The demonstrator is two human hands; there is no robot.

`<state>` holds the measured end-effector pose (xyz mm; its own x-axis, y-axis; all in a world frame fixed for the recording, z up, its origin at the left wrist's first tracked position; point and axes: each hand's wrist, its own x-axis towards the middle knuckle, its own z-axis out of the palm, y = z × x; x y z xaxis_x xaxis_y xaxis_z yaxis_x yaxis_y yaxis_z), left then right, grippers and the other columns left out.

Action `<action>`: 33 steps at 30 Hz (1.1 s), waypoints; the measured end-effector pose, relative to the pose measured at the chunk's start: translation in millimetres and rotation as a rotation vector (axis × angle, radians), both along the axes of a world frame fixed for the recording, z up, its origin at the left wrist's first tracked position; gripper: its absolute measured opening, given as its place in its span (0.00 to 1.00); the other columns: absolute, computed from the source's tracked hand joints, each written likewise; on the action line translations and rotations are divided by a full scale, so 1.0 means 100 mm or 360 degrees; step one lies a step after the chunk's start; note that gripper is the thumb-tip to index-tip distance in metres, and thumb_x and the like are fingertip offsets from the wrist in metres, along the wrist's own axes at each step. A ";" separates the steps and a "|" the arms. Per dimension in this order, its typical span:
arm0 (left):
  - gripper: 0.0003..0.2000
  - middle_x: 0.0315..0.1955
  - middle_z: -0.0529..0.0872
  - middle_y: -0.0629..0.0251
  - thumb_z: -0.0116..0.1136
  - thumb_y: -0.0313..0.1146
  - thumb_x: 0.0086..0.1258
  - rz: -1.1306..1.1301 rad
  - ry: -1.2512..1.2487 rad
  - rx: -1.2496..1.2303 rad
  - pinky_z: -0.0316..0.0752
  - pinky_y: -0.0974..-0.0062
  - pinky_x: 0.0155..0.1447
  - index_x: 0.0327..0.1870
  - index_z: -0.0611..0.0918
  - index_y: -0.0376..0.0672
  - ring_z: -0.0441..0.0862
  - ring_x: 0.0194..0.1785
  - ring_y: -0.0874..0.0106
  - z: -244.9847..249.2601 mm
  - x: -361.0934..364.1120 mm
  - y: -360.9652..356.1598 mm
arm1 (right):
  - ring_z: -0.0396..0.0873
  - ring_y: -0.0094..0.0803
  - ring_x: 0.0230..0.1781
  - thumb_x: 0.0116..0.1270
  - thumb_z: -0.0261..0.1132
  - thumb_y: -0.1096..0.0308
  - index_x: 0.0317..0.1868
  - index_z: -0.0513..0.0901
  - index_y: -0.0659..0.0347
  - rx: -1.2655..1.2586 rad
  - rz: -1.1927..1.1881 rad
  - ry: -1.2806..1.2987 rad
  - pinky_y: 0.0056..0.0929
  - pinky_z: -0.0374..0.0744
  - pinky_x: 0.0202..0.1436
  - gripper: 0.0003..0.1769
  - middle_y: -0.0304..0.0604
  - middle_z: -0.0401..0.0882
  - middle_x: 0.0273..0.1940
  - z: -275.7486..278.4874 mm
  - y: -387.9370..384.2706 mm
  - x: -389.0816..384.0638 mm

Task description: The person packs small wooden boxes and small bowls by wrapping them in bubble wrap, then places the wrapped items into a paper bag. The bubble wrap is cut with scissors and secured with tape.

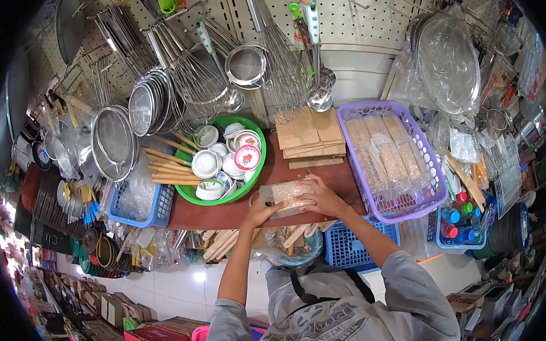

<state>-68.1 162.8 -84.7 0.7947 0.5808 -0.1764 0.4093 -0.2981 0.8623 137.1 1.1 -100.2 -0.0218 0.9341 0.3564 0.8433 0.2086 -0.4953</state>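
Clear-wrapped packet (285, 196) gripped between both hands on the red-brown desk (207, 214).
Left hand (258, 213) cupped on its near-left end, right hand (324, 195) curled over the right side, fingers together. Green bowl (225, 199) just left, purple basket (347, 143) just right, stacked boards (311, 137) behind; bare desk only front-left, near edge under the wrists.

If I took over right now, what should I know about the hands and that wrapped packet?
Left hand: grips the left end of the wrapped packet.
Right hand: fingers clasped over its right end.
The packet rests on the brown shelf, between the green bowl of small dishes and the purple basket, which holds similar packets.
So far: it lies outside the basket.
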 end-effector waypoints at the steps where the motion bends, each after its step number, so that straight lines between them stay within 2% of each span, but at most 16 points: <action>1: 0.35 0.57 0.82 0.52 0.69 0.55 0.60 0.0008 0.0018 0.0022 0.70 0.65 0.65 0.60 0.79 0.35 0.78 0.61 0.61 0.02 0.01 0.00 | 0.55 0.52 0.73 0.60 0.72 0.53 0.52 0.86 0.47 0.0003 0.0005 0.0018 0.48 0.60 0.76 0.20 0.43 0.68 0.68 -0.01 0.02 0.02; 6: 0.39 0.55 0.82 0.47 0.68 0.59 0.58 -0.0023 0.0082 0.0053 0.70 0.62 0.65 0.62 0.77 0.34 0.78 0.59 0.54 -0.10 0.02 0.13 | 0.57 0.52 0.72 0.61 0.71 0.52 0.54 0.86 0.46 -0.0037 0.0004 0.0046 0.48 0.61 0.76 0.21 0.44 0.68 0.67 0.03 0.09 0.07; 9: 0.37 0.51 0.81 0.48 0.70 0.58 0.57 0.0085 -0.0102 0.0282 0.72 0.61 0.61 0.58 0.76 0.35 0.78 0.56 0.53 -0.25 -0.02 0.12 | 0.59 0.53 0.71 0.61 0.70 0.50 0.55 0.85 0.44 -0.0036 -0.0036 0.0018 0.48 0.62 0.75 0.22 0.43 0.68 0.68 0.02 0.11 0.08; 12: 0.34 0.47 0.80 0.51 0.73 0.54 0.56 0.0067 0.0051 0.0614 0.73 0.61 0.58 0.53 0.74 0.36 0.78 0.53 0.55 0.16 -0.08 -0.08 | 0.62 0.50 0.70 0.62 0.70 0.50 0.56 0.85 0.43 -0.0045 -0.0109 0.0015 0.45 0.65 0.74 0.22 0.42 0.69 0.67 0.02 0.13 0.07; 15: 0.32 0.44 0.79 0.53 0.75 0.49 0.55 0.0220 -0.0238 0.0573 0.73 0.60 0.55 0.51 0.71 0.39 0.78 0.50 0.56 -0.02 -0.07 -0.06 | 0.66 0.47 0.68 0.63 0.69 0.50 0.55 0.85 0.43 -0.0006 -0.0109 0.0068 0.43 0.66 0.73 0.21 0.42 0.72 0.65 0.07 0.18 0.10; 18: 0.30 0.48 0.78 0.52 0.73 0.44 0.59 0.0334 -0.0204 0.0560 0.73 0.61 0.57 0.55 0.70 0.38 0.77 0.53 0.55 -0.03 -0.05 -0.07 | 0.69 0.42 0.67 0.61 0.71 0.54 0.52 0.87 0.47 0.0040 -0.0152 0.0134 0.41 0.68 0.71 0.20 0.43 0.75 0.64 0.12 0.21 0.11; 21: 0.27 0.54 0.75 0.51 0.68 0.42 0.65 0.0235 -0.0516 0.0919 0.72 0.63 0.58 0.59 0.72 0.40 0.75 0.55 0.54 -0.02 -0.01 -0.07 | 0.70 0.43 0.67 0.61 0.71 0.55 0.52 0.87 0.47 -0.0012 -0.0189 0.0280 0.40 0.69 0.69 0.18 0.44 0.75 0.63 0.17 0.19 0.10; 24: 0.26 0.63 0.69 0.46 0.62 0.37 0.70 0.0198 -0.0490 0.1081 0.67 0.55 0.66 0.67 0.71 0.48 0.70 0.63 0.49 0.10 0.02 -0.18 | 0.72 0.43 0.65 0.63 0.71 0.56 0.51 0.88 0.48 -0.0069 -0.0230 0.0327 0.39 0.71 0.67 0.17 0.45 0.76 0.62 0.22 0.12 0.08; 27: 0.24 0.70 0.66 0.52 0.58 0.36 0.72 0.0165 -0.0403 0.1285 0.63 0.50 0.69 0.69 0.73 0.58 0.67 0.67 0.50 0.14 0.05 -0.27 | 0.74 0.44 0.63 0.65 0.68 0.52 0.51 0.87 0.49 -0.0077 -0.0266 0.0488 0.41 0.72 0.66 0.17 0.45 0.79 0.59 0.29 0.02 0.06; 30: 0.22 0.73 0.65 0.63 0.55 0.34 0.73 -0.0009 -0.0428 0.1449 0.58 0.47 0.73 0.68 0.76 0.61 0.62 0.72 0.52 0.27 0.10 -0.30 | 0.78 0.45 0.58 0.66 0.68 0.52 0.50 0.87 0.52 -0.0135 -0.0317 0.0608 0.39 0.75 0.62 0.18 0.47 0.81 0.55 0.38 -0.07 0.05; 33: 0.21 0.72 0.67 0.69 0.53 0.31 0.72 -0.0327 -0.0350 0.1723 0.53 0.48 0.76 0.66 0.78 0.59 0.60 0.74 0.52 0.49 0.14 -0.29 | 0.82 0.47 0.51 0.67 0.67 0.52 0.50 0.86 0.53 -0.0229 -0.0343 0.0675 0.38 0.77 0.55 0.18 0.49 0.84 0.49 0.57 -0.16 0.07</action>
